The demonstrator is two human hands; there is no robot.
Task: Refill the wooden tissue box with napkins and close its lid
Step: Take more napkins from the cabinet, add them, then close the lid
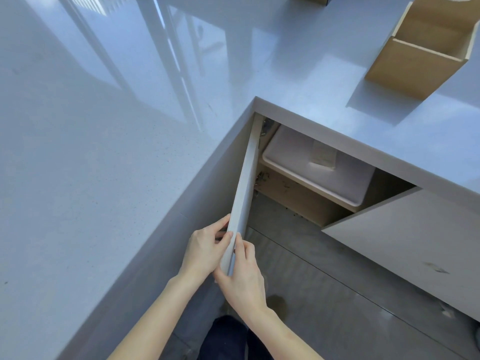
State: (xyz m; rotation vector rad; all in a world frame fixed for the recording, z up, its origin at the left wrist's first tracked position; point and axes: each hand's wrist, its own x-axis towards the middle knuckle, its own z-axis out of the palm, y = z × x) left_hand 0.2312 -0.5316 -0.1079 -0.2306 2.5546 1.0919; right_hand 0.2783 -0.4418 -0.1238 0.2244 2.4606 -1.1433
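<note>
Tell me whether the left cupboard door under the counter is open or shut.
Open. The cupboard door is swung out, edge-on, with both hands gripping its free end, and a white bin shows on the shelf inside.

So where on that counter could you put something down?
The countertop is bare all along its left stretch, up to the corner. It is crowded at the far right, where the wooden box stands. Both hands grip the cabinet door.

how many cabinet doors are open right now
2. The left door swings out edge-on, gripped by the left hand and right hand; the right door stands open at right. Others may lie outside view.
</note>
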